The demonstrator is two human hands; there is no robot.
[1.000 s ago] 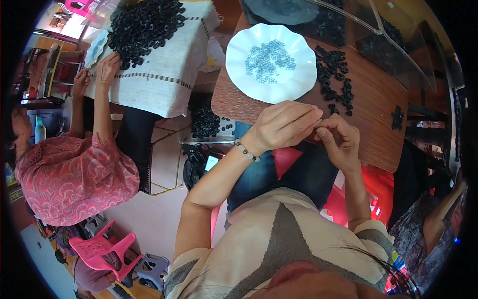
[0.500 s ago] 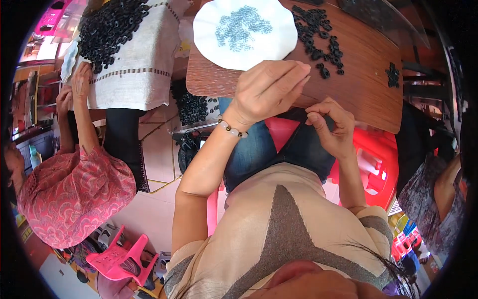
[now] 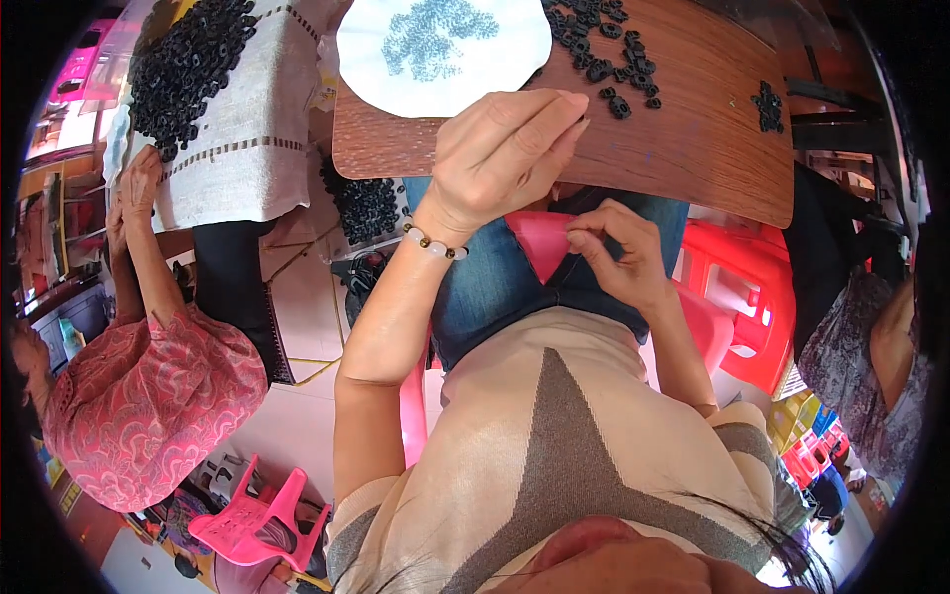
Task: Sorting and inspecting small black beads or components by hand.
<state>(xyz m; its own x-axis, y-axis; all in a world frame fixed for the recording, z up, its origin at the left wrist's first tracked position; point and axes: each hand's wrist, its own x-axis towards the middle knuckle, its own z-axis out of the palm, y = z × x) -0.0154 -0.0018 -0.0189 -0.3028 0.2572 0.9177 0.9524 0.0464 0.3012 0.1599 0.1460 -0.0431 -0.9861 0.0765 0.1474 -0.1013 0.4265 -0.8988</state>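
Observation:
My left hand (image 3: 505, 158) is raised over the near edge of the brown table, just in front of a white scalloped plate (image 3: 361, 74). Its fingers are pressed together, and anything between them is hidden. Lower and to the right, over my lap, my right hand (image 3: 628, 255) pinches thumb against forefinger; I cannot make out what is in the pinch. Small grey-blue pieces (image 3: 427, 40) lie spread on the plate. Chunky black ring-like parts (image 3: 599, 69) are scattered on the table right of it.
The wooden table (image 3: 693, 139) carries a small black cluster (image 3: 768, 107) at its right. At left, a co-worker's hands (image 3: 139, 188) are beside a heap of black parts (image 3: 183, 74) on a cloth-covered table (image 3: 242, 178). More black parts (image 3: 366, 210) sit low between the tables. A red stool (image 3: 742, 297) stands right.
The view has shifted, so the plate and table appear farther left and higher. Both my hands keep much the same pose, with fingers still closed.

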